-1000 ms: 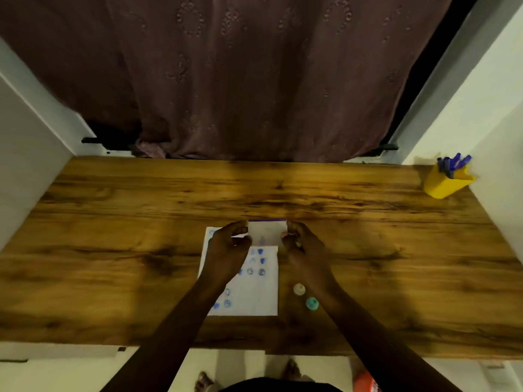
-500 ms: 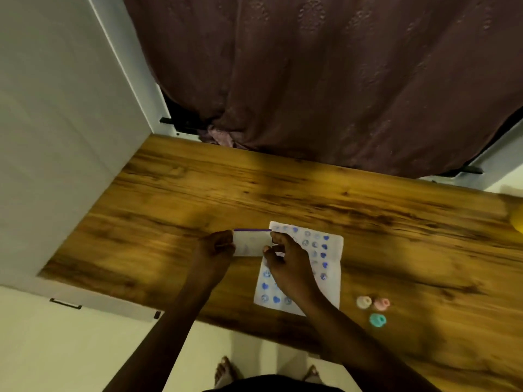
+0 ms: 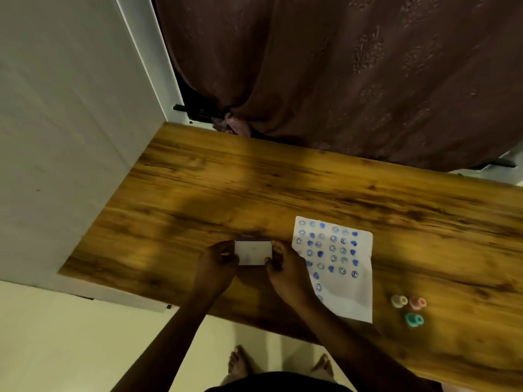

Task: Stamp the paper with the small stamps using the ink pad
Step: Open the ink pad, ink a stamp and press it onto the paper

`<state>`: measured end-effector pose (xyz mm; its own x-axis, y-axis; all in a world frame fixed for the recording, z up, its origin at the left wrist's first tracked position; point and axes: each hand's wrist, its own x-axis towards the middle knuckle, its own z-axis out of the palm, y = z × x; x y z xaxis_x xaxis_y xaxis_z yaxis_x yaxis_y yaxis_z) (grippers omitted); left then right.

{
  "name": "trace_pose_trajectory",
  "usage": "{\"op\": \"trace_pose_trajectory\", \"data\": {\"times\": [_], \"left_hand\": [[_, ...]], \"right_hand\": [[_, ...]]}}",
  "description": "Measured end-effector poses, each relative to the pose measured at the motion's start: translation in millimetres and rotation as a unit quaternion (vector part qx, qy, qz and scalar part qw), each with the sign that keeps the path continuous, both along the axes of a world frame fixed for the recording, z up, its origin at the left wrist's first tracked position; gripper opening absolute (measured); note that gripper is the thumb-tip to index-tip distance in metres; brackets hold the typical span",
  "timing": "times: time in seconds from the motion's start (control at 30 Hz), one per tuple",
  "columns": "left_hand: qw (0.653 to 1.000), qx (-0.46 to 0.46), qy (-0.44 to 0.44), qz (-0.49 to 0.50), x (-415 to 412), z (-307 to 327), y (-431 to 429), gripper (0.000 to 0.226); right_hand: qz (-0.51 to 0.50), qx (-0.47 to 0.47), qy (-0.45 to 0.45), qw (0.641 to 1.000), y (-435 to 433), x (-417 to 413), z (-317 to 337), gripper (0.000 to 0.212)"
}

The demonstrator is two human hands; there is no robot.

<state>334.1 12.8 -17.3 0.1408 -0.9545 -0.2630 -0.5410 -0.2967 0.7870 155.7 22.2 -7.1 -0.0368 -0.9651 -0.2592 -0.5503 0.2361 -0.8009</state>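
Fingers of both hands are closed on a small white ink pad, which is held between them just above the wooden table. The left hand is pinched on the pad's left end, the right hand on its right end, thumb and fingertips narrowed around the short edges. A dark purple strip is seen along the pad's far edge.

The paper, covered with rows of blue stamped marks, is laid flat to the right of the hands, its left edge partly hidden by the right wrist. Three small stamps are set on the table right of the paper: a cream stamp, a pink stamp and a teal stamp, close together.

Compared with half a second ago, the pad is carried further left, clear of the paper, where it had been held over the sheet's far left corner. The grip of both hands is kept unchanged.
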Motion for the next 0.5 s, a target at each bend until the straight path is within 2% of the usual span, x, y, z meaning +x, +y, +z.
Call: {"op": "trace_pose_trajectory", "data": {"times": [0.23, 0.4, 0.5], "left_hand": [[0.998, 0.010, -0.017, -0.052, 0.6, -8.6, -0.6, 0.039], [0.977, -0.098, -0.142, -0.128, -1.1, -7.4, -0.4, 0.054], [0.946, -0.102, -0.203, -0.232, -0.1, -10.0, -6.3, 0.062]], "right_hand": [[-0.004, -0.006, 0.032, 0.999, 1.2, -3.0, -8.4, 0.048], [-0.014, 0.008, 0.030, 0.999, -1.1, -4.4, -11.7, 0.052], [-0.020, 0.016, 0.037, 0.999, -1.3, -5.5, -13.6, 0.057]]}}
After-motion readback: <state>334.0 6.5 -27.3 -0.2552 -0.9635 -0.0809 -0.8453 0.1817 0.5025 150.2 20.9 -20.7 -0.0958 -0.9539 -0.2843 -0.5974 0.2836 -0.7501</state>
